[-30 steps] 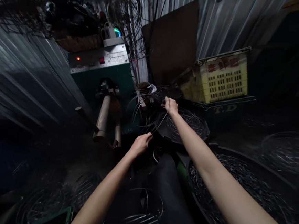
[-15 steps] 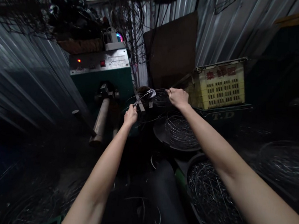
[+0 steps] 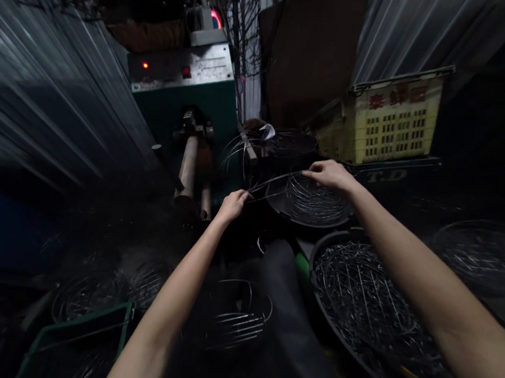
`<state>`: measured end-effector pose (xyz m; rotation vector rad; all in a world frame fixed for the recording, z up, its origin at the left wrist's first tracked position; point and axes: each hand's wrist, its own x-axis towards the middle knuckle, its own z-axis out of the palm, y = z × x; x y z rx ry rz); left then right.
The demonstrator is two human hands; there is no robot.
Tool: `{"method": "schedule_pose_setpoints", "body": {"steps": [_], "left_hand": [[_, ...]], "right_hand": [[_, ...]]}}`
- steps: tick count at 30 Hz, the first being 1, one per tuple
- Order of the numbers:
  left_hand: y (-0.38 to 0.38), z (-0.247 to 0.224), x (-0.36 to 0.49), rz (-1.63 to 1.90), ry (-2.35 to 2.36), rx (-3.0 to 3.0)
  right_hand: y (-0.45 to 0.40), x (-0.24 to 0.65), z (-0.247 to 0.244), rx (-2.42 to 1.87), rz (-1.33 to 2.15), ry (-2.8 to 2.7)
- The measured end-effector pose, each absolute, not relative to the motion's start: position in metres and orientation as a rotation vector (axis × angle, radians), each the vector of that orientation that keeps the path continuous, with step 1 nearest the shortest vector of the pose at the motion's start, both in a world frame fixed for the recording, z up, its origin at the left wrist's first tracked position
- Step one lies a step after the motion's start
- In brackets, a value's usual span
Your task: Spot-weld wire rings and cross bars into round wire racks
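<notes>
A thin length of wire (image 3: 274,181) is held in the air near the middle of the view, between two bare hands; the number of strands cannot be made out in the dim light. Its lower part is pinched in the closed fingers of the left hand (image 3: 234,204), and its higher part, to the right, is gripped by the closed fingers of the right hand (image 3: 330,175).

Just below the right hand in the view, a coil of wire (image 3: 319,201) is laid in a shallow, dark round tray (image 3: 279,207). Nearer the viewer, a larger black tub (image 3: 313,266) is filled with a tangle of thin metal pieces (image 3: 359,279) and is partly hidden by the right forearm. A dark-clothed leg (image 3: 287,308) is seen beside the tub.

Beyond the left hand, a green machine (image 3: 154,108) is topped by a metal panel with a lit red light (image 3: 145,64) and a red switch (image 3: 186,72); a pale cylinder (image 3: 187,169) is mounted on its front. Loose wire ends (image 3: 236,147) are fanned out at its right side, near a white scrap (image 3: 267,132).

Behind the right hand, a yellow crate (image 3: 397,127) printed with red characters is set above a dark container (image 3: 387,175) lettered "T.D". At lower left, a green crate (image 3: 85,318) is partly seen. The background is formed by corrugated metal walls (image 3: 47,74) and a brown board (image 3: 316,48).
</notes>
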<state>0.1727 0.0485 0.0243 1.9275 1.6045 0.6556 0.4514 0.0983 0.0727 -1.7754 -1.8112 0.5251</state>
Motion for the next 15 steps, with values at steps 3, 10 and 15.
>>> {"method": "schedule_pose_setpoints", "body": {"steps": [3, 10, 15], "left_hand": [[0.017, 0.007, 0.155, 0.56, 1.622, 2.007], [-0.031, -0.04, 0.135, -0.077, 1.72, 2.164], [-0.031, -0.042, 0.127, -0.255, 1.59, 2.095]], "right_hand": [[0.07, 0.458, 0.045, -1.582, 1.053, -1.671], [0.015, 0.427, -0.041, -1.537, 1.268, -1.3], [0.027, 0.384, -0.059, -1.542, 1.115, -0.979]]}}
